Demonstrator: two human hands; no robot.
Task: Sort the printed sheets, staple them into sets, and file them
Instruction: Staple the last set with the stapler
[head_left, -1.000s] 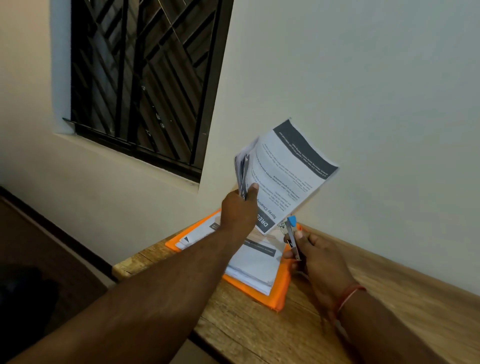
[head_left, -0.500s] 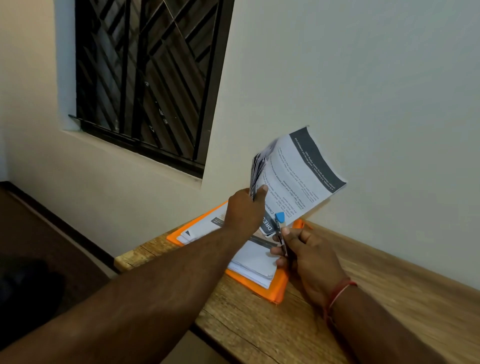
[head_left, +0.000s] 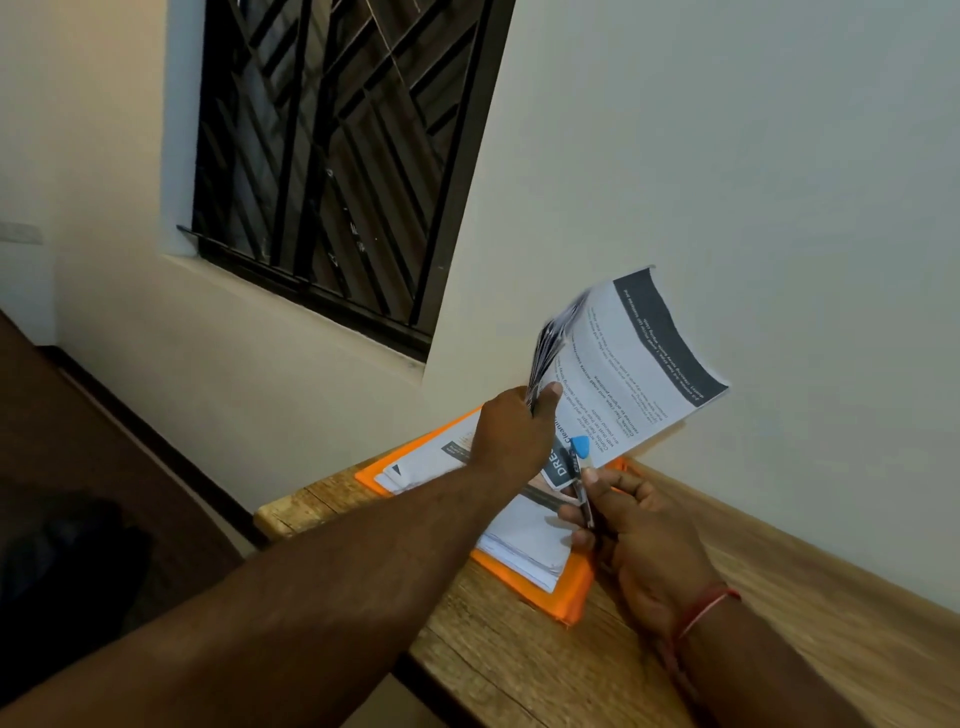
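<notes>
Now the left hand holds up a bundle of white printed sheets with dark grey header bands. The thumb lies on the front page and the fingers curl behind, so the pages stand tilted above the bench and fan out a little at their left edge. The right hand grips a small slim stapler with a blue plastic end, and this blue end is at the lower corner of the bundle, beside the printed letters "DRE". I cannot tell if the corner sits inside the stapler. Under both hands an orange plastic folder lies flat on the light wooden bench, near its left end, and carries a stack of more white printed sheets. A thin red thread goes around the right wrist. Behind, a window with a dark metal grille is set in the pale wall
</notes>
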